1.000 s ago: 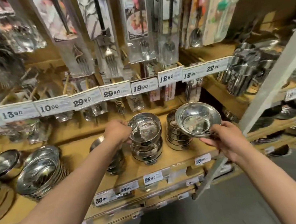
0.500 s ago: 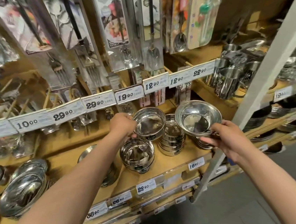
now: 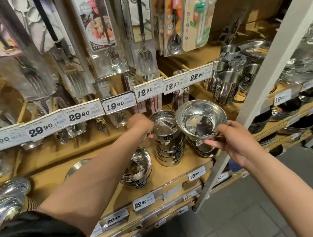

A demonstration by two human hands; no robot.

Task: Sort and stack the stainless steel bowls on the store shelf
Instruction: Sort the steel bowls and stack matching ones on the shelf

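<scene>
Left hand (image 3: 141, 124) grips straight-walled steel bowl (image 3: 164, 126) atop stack; right hand (image 3: 235, 141) pinches flared shiny bowl (image 3: 200, 121).

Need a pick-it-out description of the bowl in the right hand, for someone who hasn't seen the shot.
Start at the wooden shelf below the hanging cutlery packs. Above its right end, the right hand pinches the near rim of a wide flared steel bowl. Unlike the straight-sided labelled bowls in the tall stack to its left, it is held in the air, tilted and shows no label.

Bowls (image 3: 200, 121) — glossy, mirror-smooth steel; shelf (image 3: 176, 171) — matt, seemingly wood.
</scene>
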